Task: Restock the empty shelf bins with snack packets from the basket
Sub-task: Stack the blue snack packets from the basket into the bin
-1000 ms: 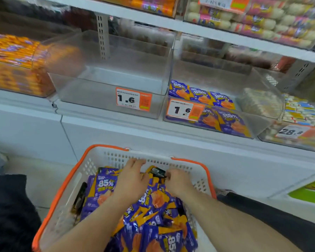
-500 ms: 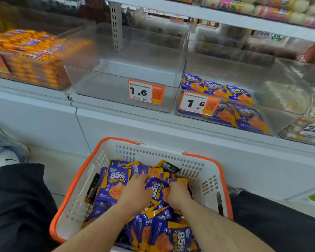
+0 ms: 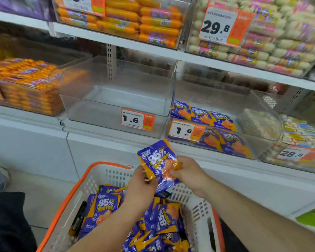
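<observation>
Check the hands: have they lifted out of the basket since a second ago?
Yes. Both the left hand and right hand rose above the basket's rim, holding purple packets toward the shelf bins.

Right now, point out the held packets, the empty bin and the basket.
held packets [image 3: 157, 159]: head view, purple front.
empty bin [image 3: 98, 117]: head view, clear front wall.
basket [image 3: 109, 163]: head view, orange far rim.
</observation>
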{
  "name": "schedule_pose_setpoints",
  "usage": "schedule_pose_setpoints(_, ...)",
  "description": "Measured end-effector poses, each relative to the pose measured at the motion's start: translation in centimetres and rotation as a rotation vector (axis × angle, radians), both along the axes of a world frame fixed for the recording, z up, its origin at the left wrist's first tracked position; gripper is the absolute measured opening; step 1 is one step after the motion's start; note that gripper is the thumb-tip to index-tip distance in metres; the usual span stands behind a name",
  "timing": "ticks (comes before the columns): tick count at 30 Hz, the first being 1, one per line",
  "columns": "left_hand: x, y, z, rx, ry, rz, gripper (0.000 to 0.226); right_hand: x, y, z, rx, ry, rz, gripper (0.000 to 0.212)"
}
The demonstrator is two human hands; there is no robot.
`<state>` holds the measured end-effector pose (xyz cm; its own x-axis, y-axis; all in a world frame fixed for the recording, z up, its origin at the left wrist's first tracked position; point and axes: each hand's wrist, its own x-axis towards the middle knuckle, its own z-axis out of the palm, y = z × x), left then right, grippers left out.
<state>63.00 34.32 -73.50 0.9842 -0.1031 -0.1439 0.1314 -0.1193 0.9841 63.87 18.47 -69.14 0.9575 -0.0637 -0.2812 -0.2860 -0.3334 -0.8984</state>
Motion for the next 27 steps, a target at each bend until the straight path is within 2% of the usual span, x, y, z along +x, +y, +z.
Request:
schedule_pose_setpoints(3, 0.7, -0.5, 2.8, -0.096, -0.08, 0.032, 0.029, -0.4, -0.4, 3.3, -0.048, -0.192, -0.082, 0.046)
schedule_pose_setpoints(7, 2.5, -1.5, 6.2, -0.145, -0.186, 0.019, 0.032, -0.2, -1.5, 6.5, -0.122, -0.418, -0.078, 0.051)
schedule_pose_setpoints(9, 3.5, -2.1, 7.6, -0.135, -0.219, -0.03, 0.032, 0.0, -2.0, 7.7, -0.14, -0.457, -0.101, 0.05)
schedule_pose_setpoints(13, 5.4, -3.4, 10.2, -0.04, -0.357, -0.156, 0.037, 0.7, -3.2, 9.3, -0.016, -0.411, -0.19, 0.048)
schedule_pose_setpoints(17, 8.4, -4.6, 13.0, 0.169, -0.626, -0.071, 0.041, 2.5, -5.4, 11.6, 0.213, -0.4, -0.415, 0.041)
schedule_pose_setpoints(20, 11.8, -5.1, 14.4, 0.393, -0.777, 0.039, 0.045, 4.9, -8.6, 12.9, 0.099, -0.373, -0.516, 0.041)
schedule_pose_setpoints(22, 13.7, -5.6, 14.8, 0.504, -0.765, -0.004, 0.051, 7.0, -10.5, 13.1, 0.038, -0.318, -0.559, 0.037)
schedule_pose_setpoints(24, 14.7, -6.1, 14.6, 0.621, -0.678, -0.091, 0.056, 9.4, -12.4, 12.6, -0.003, -0.267, -0.589, 0.029)
schedule_pose_setpoints(27, 15.1, -6.6, 13.7, 0.823, -0.565, -0.157, 0.069, 12.7, -13.9, 11.7, -0.067, -0.196, -0.598, 0.03)
